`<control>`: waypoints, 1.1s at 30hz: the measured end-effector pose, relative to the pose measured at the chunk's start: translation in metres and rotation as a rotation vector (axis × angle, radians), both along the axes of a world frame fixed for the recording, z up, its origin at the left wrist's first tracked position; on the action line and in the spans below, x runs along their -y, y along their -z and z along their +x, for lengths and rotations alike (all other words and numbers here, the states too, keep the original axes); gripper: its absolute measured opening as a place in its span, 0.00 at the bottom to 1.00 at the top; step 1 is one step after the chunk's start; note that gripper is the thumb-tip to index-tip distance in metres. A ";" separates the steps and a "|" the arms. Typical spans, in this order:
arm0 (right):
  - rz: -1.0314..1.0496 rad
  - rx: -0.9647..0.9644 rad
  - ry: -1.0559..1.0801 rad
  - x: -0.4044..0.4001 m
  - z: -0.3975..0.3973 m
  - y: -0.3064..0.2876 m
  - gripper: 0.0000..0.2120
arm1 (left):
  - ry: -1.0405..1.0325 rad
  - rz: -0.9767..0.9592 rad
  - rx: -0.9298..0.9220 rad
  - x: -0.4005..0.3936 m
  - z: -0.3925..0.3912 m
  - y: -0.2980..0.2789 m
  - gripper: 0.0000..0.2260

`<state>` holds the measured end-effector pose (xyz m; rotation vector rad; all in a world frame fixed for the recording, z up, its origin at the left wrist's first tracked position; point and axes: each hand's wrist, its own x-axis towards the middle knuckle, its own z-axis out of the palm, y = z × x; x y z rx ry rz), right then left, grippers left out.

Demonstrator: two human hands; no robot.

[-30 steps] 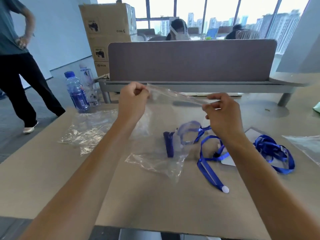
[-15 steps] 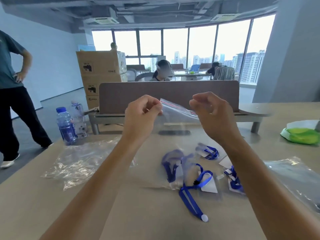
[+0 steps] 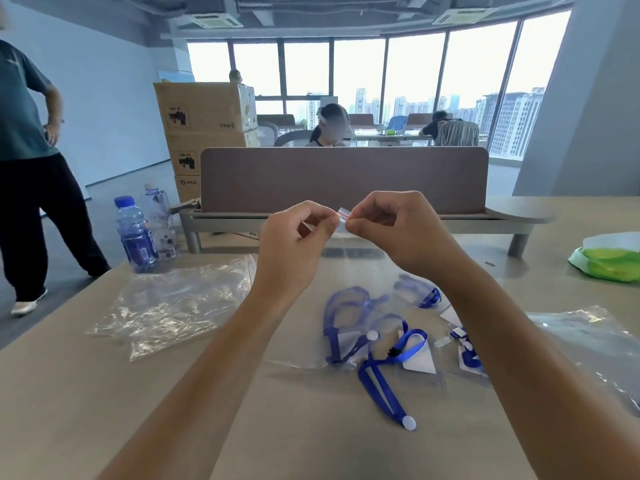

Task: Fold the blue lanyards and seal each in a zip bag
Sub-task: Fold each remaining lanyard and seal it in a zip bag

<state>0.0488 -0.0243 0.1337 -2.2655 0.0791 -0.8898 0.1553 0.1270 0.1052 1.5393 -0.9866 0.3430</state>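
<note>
Pinching the zip strip of a clear bag [image 3: 346, 292] between both grips, left hand [image 3: 294, 244] and right hand [image 3: 401, 233] fingertips nearly touching, the person seems mid-seal on one folded lanyard [image 3: 346, 320] inside, while another lanyard [image 3: 388, 386] lies loose on the worktop [image 3: 104, 410].

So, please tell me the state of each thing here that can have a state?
Zip bag: held up by its top strip, a folded lanyard inside.
Left hand: pinches the strip.
Right hand: pinches the strip.
Loose blue lanyard: on the table, unbagged.
Blue-capped bottle: upright, capped.
Spare bags: lying crumpled.
</note>
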 end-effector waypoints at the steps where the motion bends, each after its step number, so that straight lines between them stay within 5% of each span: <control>1: -0.018 -0.008 0.000 0.000 0.001 0.000 0.02 | 0.006 -0.006 -0.010 0.000 0.001 0.001 0.03; 33: -0.020 -0.070 0.093 0.003 0.022 0.026 0.03 | -0.052 0.123 0.081 0.004 0.015 0.021 0.03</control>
